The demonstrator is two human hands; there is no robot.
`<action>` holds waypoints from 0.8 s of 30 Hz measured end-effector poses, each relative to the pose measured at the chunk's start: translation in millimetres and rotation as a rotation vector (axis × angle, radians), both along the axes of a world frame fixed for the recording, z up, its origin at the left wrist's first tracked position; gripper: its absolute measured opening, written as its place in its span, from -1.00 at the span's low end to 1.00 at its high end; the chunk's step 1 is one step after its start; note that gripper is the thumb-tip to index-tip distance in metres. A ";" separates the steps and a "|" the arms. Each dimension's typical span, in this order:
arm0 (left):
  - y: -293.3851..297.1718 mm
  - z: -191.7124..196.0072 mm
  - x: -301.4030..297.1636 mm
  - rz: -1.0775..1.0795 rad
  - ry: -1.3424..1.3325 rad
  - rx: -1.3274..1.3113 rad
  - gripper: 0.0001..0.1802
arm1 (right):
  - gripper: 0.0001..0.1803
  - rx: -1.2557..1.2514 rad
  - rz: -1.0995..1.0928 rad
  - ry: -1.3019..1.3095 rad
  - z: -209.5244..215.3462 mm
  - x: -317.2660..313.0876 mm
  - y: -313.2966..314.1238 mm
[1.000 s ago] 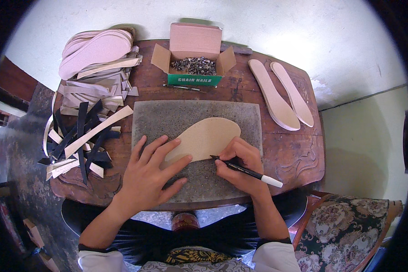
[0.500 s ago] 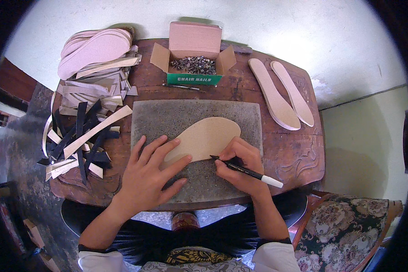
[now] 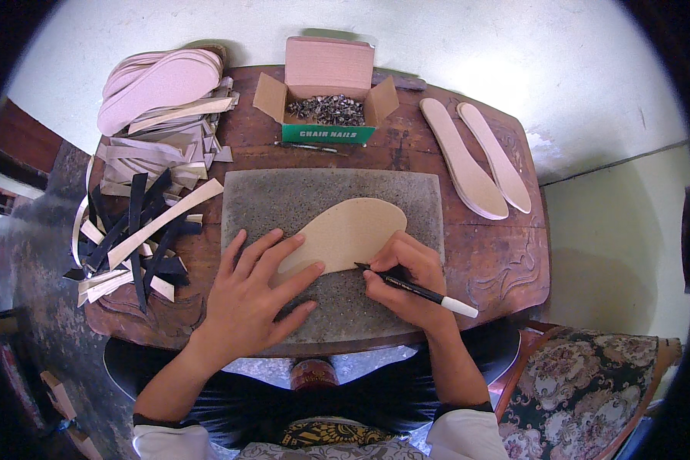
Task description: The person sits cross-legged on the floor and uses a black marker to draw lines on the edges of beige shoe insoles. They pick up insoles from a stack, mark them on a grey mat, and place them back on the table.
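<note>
A beige insole (image 3: 349, 234) lies flat on a grey speckled stone slab (image 3: 330, 314). My left hand (image 3: 257, 291) is spread out, its fingertips resting on the insole's narrower left part and covering some of it. In my right hand (image 3: 410, 280) is a black marker (image 3: 422, 290) with a white end, held like a pen. The marker's tip touches or nearly touches the insole's lower edge, right of my left index finger. My right fingers rest beside the insole's right end.
On the wooden table (image 3: 483, 261), an open green box of nails (image 3: 326, 115) stands at the back. Shoe insoles (image 3: 468, 161) lie at the right. Stacked insoles (image 3: 161, 80) and pale strips (image 3: 157, 157) fill the back left, above black and cream strips (image 3: 138, 234). A flowered chair (image 3: 583, 391) stands lower right.
</note>
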State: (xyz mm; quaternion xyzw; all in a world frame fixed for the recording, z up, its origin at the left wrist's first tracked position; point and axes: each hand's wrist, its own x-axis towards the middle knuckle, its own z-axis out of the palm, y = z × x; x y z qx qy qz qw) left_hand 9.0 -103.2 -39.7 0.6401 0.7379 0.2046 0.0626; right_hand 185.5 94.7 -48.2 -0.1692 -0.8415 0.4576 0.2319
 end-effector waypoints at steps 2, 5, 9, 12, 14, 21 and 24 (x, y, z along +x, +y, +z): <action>0.2 0.1 -0.1 0.000 0.001 0.002 -0.43 | -0.77 0.006 0.001 0.002 0.2 -0.1 0.7; -0.2 -0.1 0.1 0.003 0.002 0.004 -0.43 | -0.77 -0.005 -0.002 0.000 1.4 0.0 -0.5; 0.2 0.6 0.3 0.003 0.004 0.002 -0.44 | -0.77 -0.004 0.005 0.007 1.1 0.1 0.0; 0.2 1.1 0.3 0.004 0.003 0.001 -0.44 | -0.77 -0.003 0.002 0.008 1.1 0.2 -0.2; 0.5 0.4 0.4 0.003 0.000 0.002 -0.44 | -0.77 -0.024 0.004 0.003 -0.1 0.8 -0.1; 0.3 1.1 -0.2 0.000 -0.003 0.003 -0.43 | -0.77 -0.022 -0.004 0.007 0.6 0.5 -0.2; 0.0 1.3 -0.1 0.001 0.001 0.003 -0.42 | -0.77 -0.048 -0.021 0.051 -1.3 0.5 0.7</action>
